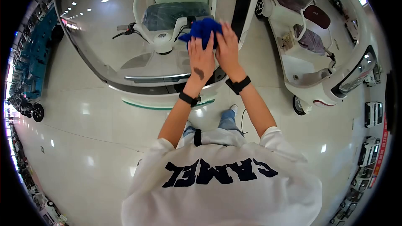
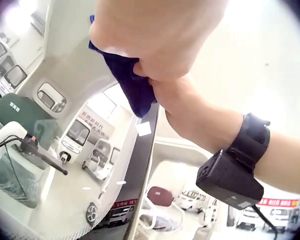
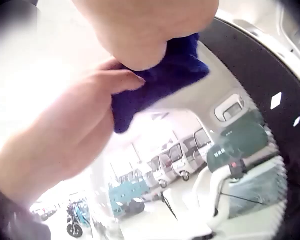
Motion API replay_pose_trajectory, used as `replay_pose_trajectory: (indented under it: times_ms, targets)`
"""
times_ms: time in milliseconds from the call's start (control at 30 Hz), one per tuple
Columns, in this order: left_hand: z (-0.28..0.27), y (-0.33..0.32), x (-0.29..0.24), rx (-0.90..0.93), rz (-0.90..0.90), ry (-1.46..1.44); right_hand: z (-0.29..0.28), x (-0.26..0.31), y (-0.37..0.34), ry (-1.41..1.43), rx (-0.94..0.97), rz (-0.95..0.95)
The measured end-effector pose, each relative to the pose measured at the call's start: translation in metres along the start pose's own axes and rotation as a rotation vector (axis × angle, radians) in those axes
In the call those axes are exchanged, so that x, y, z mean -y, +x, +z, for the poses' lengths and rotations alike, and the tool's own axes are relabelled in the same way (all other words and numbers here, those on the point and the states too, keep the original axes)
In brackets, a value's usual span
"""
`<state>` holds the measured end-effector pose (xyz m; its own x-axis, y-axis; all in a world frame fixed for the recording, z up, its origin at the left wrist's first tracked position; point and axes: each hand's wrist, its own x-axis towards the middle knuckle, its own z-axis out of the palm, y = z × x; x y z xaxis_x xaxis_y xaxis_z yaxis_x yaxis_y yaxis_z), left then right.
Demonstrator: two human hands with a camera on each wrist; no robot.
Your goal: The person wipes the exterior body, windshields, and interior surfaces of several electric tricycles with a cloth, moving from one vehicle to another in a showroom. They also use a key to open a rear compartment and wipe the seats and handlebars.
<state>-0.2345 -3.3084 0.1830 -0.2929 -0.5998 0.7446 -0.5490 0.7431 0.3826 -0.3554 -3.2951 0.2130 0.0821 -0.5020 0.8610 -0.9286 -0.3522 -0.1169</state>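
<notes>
In the head view, a bunched blue cloth [image 1: 203, 30] lies against the clear windshield of a white and green vehicle. The left hand [image 1: 202, 62] rests on its lower part with fairly straight fingers. At its right edge is the right hand [image 1: 228, 52], fingers extended beside and on the cloth. The two hands nearly touch. From the left wrist, the cloth [image 2: 132, 85] hangs below the left hand [image 2: 150, 30]. In the right wrist view, the left hand's thumb lies along the cloth [image 3: 160, 82], below the right hand [image 3: 150, 30].
Behind the windshield are handlebars [image 1: 162, 37] and a plastic-covered seat [image 1: 176, 16]. A dark pillar edges the glass on the right. Another white vehicle [image 1: 312, 77] stands to the right, and teal vehicles [image 1: 39, 52] stand far left. Glossy floor tiles [image 1: 96, 121] surround the person.
</notes>
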Motion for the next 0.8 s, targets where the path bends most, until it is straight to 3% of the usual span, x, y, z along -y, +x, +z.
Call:
replay_pose_trajectory:
  times_ms: [100, 167, 267, 467, 567, 667, 733, 800]
  targets:
    - [0.038, -0.038, -0.004, 0.017, -0.063, 0.081, -0.005, -0.024, -0.037, 0.141, 0.073, -0.006]
    - [0.076, -0.065, -0.005, -0.087, -0.039, 0.13, -0.009, -0.047, -0.06, 0.215, 0.135, -0.053]
    - [0.104, -0.069, -0.035, -0.105, -0.097, 0.149, -0.028, -0.084, -0.066, 0.179, 0.16, -0.147]
    - [0.099, 0.04, -0.09, -0.163, -0.214, 0.086, -0.048, -0.148, 0.02, 0.282, 0.052, -0.248]
    - [0.102, 0.063, -0.101, -0.209, -0.263, 0.101, -0.049, -0.164, 0.046, 0.361, -0.034, -0.225]
    - [0.126, 0.023, -0.088, -0.238, -0.296, 0.202, -0.049, -0.167, 0.025, 0.42, 0.02, -0.246]
    - [0.152, -0.035, -0.063, -0.274, -0.161, 0.276, -0.046, -0.171, -0.006, 0.511, 0.138, -0.285]
    - [0.165, -0.085, -0.05, -0.18, -0.105, 0.348, -0.042, -0.177, -0.024, 0.582, 0.256, -0.319]
